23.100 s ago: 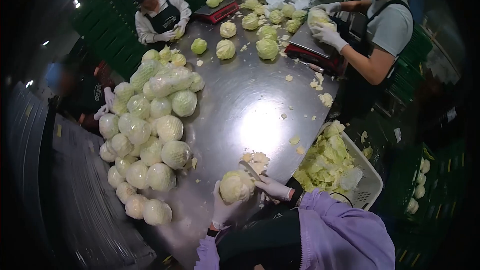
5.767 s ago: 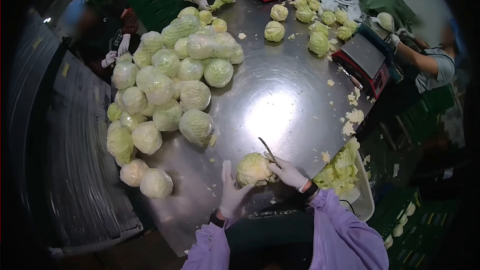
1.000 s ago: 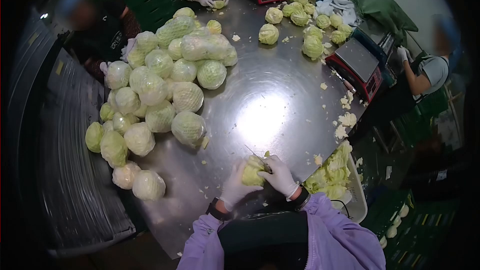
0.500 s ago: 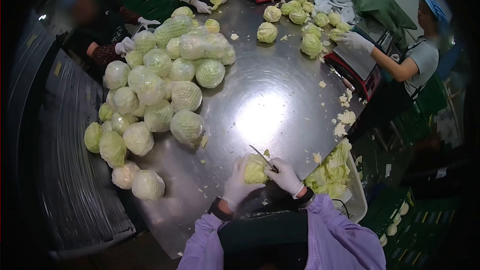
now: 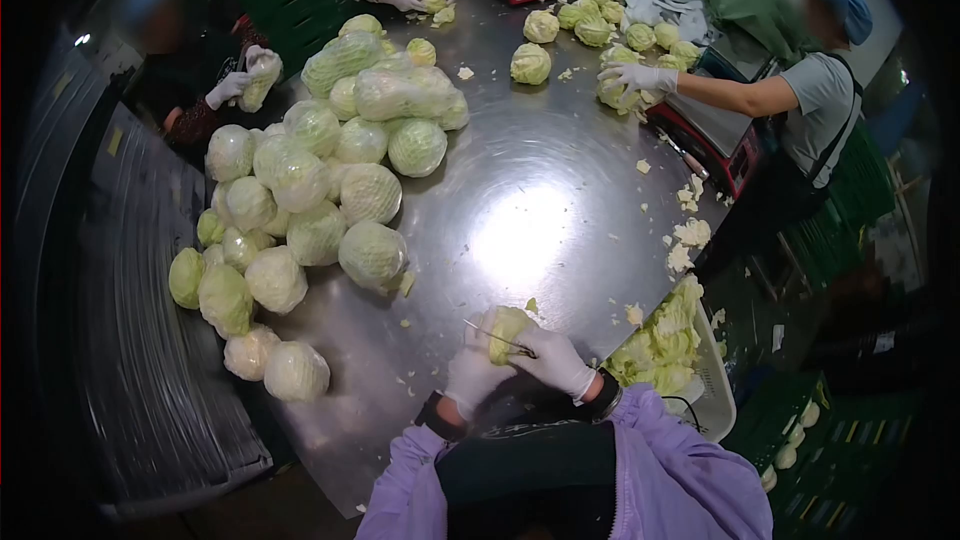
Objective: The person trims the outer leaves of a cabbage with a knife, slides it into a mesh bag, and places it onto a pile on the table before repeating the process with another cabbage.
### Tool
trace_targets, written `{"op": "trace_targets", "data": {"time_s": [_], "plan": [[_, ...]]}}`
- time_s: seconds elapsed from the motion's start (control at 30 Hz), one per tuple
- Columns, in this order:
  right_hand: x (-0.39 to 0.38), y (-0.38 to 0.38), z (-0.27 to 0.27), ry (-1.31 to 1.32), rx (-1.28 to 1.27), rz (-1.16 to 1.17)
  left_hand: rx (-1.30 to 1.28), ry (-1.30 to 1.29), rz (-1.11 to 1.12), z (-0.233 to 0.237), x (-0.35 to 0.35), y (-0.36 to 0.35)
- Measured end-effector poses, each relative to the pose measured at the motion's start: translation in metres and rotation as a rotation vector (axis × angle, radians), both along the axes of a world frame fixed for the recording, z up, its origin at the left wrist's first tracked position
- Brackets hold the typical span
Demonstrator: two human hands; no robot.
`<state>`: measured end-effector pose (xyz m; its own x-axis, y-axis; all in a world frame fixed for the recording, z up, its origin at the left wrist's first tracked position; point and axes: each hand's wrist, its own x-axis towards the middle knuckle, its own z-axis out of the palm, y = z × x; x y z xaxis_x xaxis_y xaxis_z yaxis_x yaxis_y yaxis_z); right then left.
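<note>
Near the front edge of the metal table (image 5: 440, 270), a pale green cabbage (image 5: 511, 324) is held between my two gloved hands. My left hand (image 5: 477, 365) grips it from the left, fingers curled around its side. A knife (image 5: 490, 334) is in my right hand (image 5: 557, 364), its thin blade lying across the near face of the cabbage and pointing left. The fingers of my right hand are wrapped on the handle, also close against the cabbage. A small leaf scrap (image 5: 532, 306) lies just beyond it.
A heap of wrapped cabbages (image 5: 316, 235) covers the table's left side. At my right, a white basket (image 5: 717, 390) holds cut leaves (image 5: 660, 345). Red scales (image 5: 700, 155) and loose cabbages (image 5: 530, 64) stand farther back. Three people work around the table.
My knife blade has swung down and left across the cabbage, my right hand shifting left. The person at right now reaches onto a cabbage; the person at left has lifted a wrapped one.
</note>
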<state>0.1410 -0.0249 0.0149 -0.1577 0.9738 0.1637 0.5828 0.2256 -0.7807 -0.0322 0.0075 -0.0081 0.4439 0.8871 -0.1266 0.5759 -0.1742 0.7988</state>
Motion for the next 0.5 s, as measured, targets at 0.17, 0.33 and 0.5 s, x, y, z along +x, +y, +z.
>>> {"op": "trace_targets", "data": {"time_s": [0.17, 0.33, 0.5], "plan": [[0.024, 0.019, 0.044, 0.921, -0.64, -0.092, -0.026, -0.017, -0.039, 0.004, -0.017, -0.002], [0.054, 0.034, 0.017, 0.488, -0.435, -0.358, -0.094, -0.333, -0.015, -0.024, -0.048, -0.006], [0.01, 0.012, -0.031, 0.287, -0.305, -0.113, -0.06, -0.257, -0.006, -0.02, -0.045, -0.012]]}}
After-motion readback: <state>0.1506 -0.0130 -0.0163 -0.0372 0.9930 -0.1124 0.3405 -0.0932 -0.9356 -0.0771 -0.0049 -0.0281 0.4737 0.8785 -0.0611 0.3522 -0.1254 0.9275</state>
